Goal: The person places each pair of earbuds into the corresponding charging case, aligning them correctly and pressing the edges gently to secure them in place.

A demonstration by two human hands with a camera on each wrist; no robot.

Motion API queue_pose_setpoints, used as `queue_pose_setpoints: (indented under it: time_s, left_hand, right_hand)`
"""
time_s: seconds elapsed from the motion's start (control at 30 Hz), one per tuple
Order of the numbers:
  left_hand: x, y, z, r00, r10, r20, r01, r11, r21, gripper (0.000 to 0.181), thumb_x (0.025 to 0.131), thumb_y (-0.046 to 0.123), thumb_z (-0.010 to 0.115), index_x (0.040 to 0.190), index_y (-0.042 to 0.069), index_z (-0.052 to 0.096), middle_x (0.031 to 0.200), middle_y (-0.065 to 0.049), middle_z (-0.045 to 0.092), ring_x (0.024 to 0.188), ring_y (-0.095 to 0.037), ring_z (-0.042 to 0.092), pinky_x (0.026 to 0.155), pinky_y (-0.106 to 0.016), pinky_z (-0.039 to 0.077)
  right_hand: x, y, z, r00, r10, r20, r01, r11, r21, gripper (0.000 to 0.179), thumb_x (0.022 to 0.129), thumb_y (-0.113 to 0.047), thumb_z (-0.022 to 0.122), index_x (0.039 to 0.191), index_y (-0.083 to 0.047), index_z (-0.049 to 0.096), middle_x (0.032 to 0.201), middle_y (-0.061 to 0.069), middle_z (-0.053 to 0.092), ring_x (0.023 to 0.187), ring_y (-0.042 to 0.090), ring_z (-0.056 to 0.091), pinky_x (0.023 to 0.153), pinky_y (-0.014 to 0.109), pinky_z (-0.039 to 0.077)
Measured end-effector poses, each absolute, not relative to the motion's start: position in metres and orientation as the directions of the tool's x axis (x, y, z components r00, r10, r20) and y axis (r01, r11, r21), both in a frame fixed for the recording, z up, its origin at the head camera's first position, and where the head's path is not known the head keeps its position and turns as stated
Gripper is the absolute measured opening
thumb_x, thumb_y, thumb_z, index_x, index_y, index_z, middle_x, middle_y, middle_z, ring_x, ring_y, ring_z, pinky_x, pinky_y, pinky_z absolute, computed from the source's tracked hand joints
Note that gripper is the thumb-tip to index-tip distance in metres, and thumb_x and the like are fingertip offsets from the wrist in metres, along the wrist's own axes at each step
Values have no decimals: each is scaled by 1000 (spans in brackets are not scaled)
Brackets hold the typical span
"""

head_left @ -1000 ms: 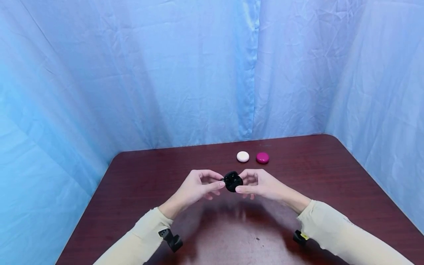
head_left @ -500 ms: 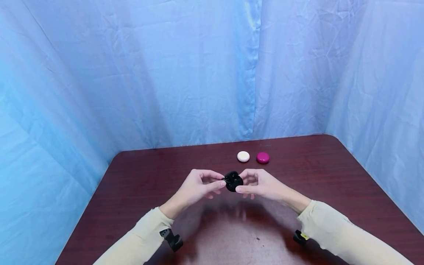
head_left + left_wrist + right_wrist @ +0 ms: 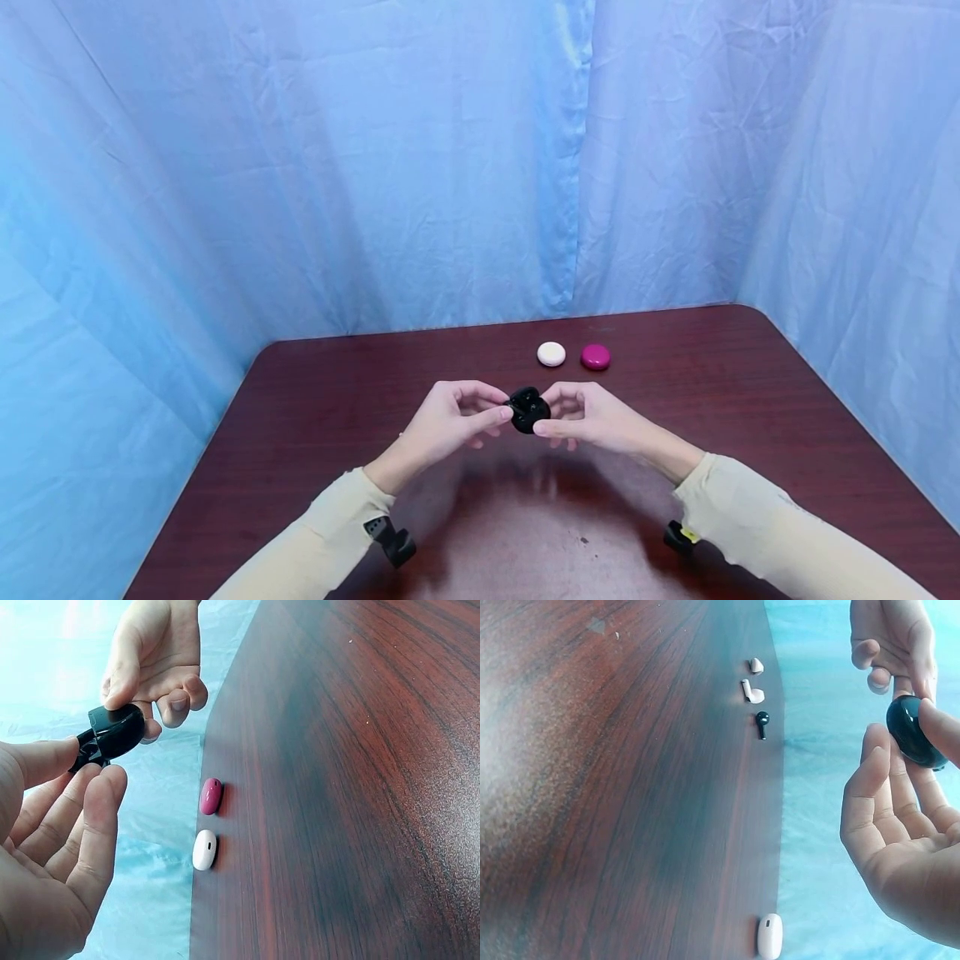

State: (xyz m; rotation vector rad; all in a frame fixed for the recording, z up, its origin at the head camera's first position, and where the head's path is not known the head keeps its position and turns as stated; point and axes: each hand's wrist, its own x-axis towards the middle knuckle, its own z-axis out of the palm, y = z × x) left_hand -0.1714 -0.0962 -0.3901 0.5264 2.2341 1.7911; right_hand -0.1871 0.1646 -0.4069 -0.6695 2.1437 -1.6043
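Above the table, my right hand (image 3: 592,417) holds a round black earbud case (image 3: 534,415) between thumb and fingers, its lid raised. My left hand (image 3: 448,421) meets it from the left, thumb and fingertips pinching a small black earbud (image 3: 79,759) right at the case's opening; most of the earbud is hidden by the fingers. Seen from the right wrist, the case (image 3: 910,731) shows its smooth rounded back. A white case (image 3: 551,354) and a magenta case (image 3: 596,357), both closed, lie beyond the hands.
On the dark red wooden table (image 3: 315,400), the right wrist view shows a loose black earbud (image 3: 763,724), a white earbud (image 3: 754,694) and another pale earbud (image 3: 757,666) in a row. Light blue curtains (image 3: 450,167) hang around the table's far and side edges.
My left hand has edged slightly right, bringing its pinched fingertips closer into the case. The right hand and the black case have hardly moved.
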Motion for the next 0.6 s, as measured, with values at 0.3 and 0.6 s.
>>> queue_pose_setpoints:
  time_s: [0.3,0.6]
  left_hand:
    - [-169,-92,-391,-913,405,56,157,219,963,24,92,22,77,110,7,74,94,-11,77,80,-25,74,60,-34,59]
    - [-168,-92,-391,-913,400,77,183,234,955,21,92,22,77,109,10,76,93,-10,77,78,-22,74,60,-35,59]
  right_hand:
    - [-186,164,-406,-812,-583,-16,-151,237,-960,27,92,-18,77,112,-2,65,97,18,71,81,47,67,61,41,57]
    - [-186,164,-406,-811,-584,-12,-156,236,-959,26,93,-18,76,111,-3,65,97,21,71,81,48,67,61,40,57]
